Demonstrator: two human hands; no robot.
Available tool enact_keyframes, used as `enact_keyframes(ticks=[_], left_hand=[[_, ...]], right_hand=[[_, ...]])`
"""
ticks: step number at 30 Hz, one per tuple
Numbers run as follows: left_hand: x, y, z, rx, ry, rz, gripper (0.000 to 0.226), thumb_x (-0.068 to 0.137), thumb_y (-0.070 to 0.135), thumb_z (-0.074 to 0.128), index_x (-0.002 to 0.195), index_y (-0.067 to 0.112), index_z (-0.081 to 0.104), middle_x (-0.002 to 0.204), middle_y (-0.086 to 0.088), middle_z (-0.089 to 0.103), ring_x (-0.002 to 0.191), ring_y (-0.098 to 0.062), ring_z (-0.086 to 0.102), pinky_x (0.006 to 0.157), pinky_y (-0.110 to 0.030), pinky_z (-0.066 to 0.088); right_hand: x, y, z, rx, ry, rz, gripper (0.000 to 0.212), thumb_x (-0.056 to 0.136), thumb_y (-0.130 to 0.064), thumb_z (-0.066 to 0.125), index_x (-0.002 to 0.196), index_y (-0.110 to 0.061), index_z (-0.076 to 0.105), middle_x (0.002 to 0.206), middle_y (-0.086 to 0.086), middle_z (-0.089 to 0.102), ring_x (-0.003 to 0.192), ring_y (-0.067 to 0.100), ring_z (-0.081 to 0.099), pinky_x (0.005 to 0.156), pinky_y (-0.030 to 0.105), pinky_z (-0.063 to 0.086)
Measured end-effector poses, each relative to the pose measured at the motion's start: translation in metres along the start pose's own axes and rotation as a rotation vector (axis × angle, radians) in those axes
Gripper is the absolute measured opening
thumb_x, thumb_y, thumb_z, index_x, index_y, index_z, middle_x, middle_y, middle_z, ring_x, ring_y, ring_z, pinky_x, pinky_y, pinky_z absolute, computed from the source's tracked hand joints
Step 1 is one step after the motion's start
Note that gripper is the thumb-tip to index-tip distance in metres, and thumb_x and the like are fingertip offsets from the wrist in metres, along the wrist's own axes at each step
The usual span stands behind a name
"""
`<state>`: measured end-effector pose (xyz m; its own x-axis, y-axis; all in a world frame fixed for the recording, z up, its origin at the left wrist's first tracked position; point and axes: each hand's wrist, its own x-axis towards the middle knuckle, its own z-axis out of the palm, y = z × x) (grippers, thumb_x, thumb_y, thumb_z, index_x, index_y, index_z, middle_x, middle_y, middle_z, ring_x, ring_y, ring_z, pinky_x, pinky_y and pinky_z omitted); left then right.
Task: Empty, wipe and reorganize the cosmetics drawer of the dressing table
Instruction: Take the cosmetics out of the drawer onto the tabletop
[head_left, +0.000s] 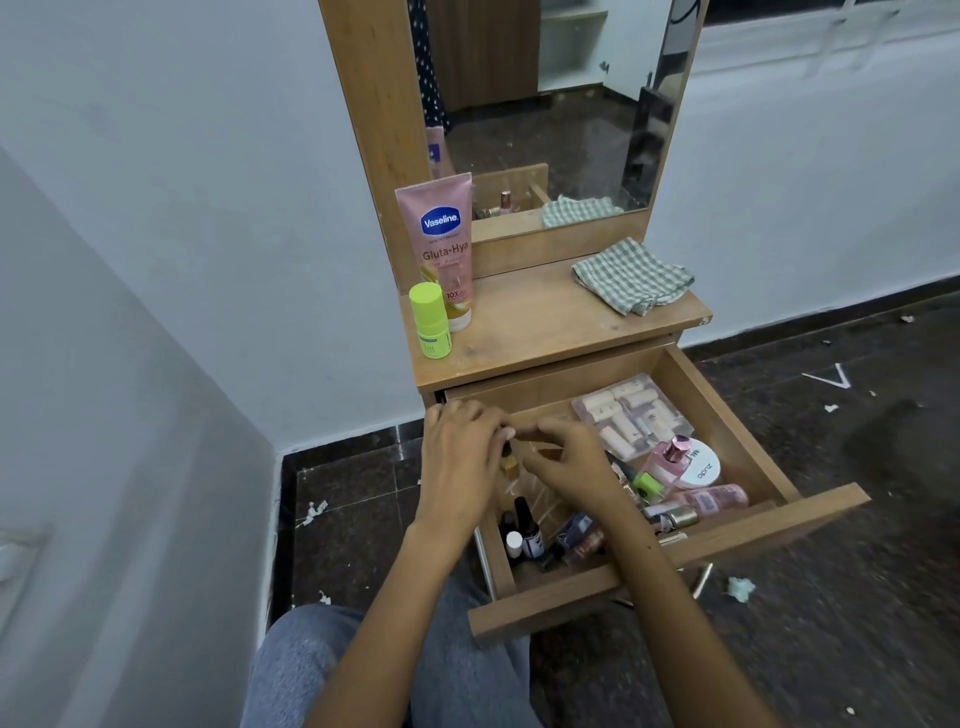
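The wooden drawer (675, 564) of the dressing table stands pulled open, full of cosmetics. My left hand (460, 462) hovers over its back left corner, fingertips curled down onto the dark cap of a small yellowish bottle (510, 465). My right hand (569, 465) is right beside it, fingers curled toward the left fingertips; whether it holds anything is hidden. Dark nail polish bottles (527, 530) stand at the front left. A clear box of rollers (631, 415), a pink perfume bottle (670, 460), a white round jar (702, 467) and a lying pink bottle (719, 498) fill the right side.
On the tabletop (545, 322) stand a pink Vaseline tube (441, 244) and a lime green bottle (430, 322) at the left, with a folded checked cloth (631, 278) at the right. A mirror (561, 104) rises behind. Walls close in on the left; the dark floor holds scraps.
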<state>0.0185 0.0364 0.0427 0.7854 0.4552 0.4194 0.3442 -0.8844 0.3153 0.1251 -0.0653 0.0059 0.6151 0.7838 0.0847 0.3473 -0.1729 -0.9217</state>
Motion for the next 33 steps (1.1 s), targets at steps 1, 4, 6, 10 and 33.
enact_keyframes(ticks=[1, 4, 6, 10, 33], left_hand=[[0.001, 0.0, 0.0, -0.038, 0.054, -0.01, 0.005, 0.088, 0.022, 0.064, 0.09, 0.022, 0.069, 0.086, 0.005, 0.064, 0.085, -0.016, 0.053, 0.078, -0.026, 0.027], [0.003, 0.002, 0.002, -0.117, 0.143, 0.004, 0.006, 0.09, 0.02, 0.063, 0.093, 0.019, 0.068, 0.089, 0.005, 0.063, 0.086, -0.014, 0.053, 0.081, -0.025, 0.031], [0.002, 0.005, 0.003, -0.167, 0.168, 0.008, 0.009, 0.091, 0.022, 0.061, 0.094, 0.019, 0.068, 0.091, 0.006, 0.063, 0.086, -0.013, 0.055, 0.08, -0.026, 0.035], [-0.001, 0.004, 0.006, -0.495, 0.122, -0.098, 0.024, 0.088, 0.033, 0.063, 0.108, 0.019, 0.068, 0.101, 0.009, 0.064, 0.092, -0.005, 0.061, 0.079, -0.029, 0.052], [-0.026, -0.021, 0.009, -0.293, 0.003, -0.063, 0.014, 0.086, 0.023, 0.068, 0.098, 0.02, 0.074, 0.104, 0.008, 0.066, 0.093, -0.007, 0.059, 0.083, -0.032, 0.049]], right_hand=[[-0.001, 0.0, 0.001, -0.005, -0.038, -0.014, 0.032, 0.079, -0.007, 0.068, 0.107, -0.023, 0.068, 0.104, -0.014, 0.069, 0.103, 0.002, 0.062, 0.09, 0.025, 0.05], [0.0, 0.001, 0.003, -0.013, -0.019, -0.063, 0.034, 0.075, -0.02, 0.076, 0.108, -0.02, 0.068, 0.103, -0.011, 0.069, 0.1, 0.002, 0.063, 0.087, 0.03, 0.052], [-0.001, -0.003, 0.002, 0.025, 0.029, -0.096, 0.027, 0.078, -0.016, 0.075, 0.103, -0.021, 0.067, 0.096, -0.011, 0.07, 0.093, 0.002, 0.065, 0.081, 0.027, 0.055], [-0.001, -0.006, 0.002, 0.053, 0.078, -0.134, 0.027, 0.081, -0.004, 0.071, 0.101, -0.023, 0.066, 0.09, -0.014, 0.068, 0.087, -0.001, 0.067, 0.076, 0.017, 0.054], [0.108, -0.04, 0.024, -0.185, 0.424, -0.212, 0.022, 0.084, -0.005, 0.064, 0.105, -0.008, 0.064, 0.101, 0.006, 0.066, 0.091, 0.016, 0.061, 0.079, 0.038, 0.056]])
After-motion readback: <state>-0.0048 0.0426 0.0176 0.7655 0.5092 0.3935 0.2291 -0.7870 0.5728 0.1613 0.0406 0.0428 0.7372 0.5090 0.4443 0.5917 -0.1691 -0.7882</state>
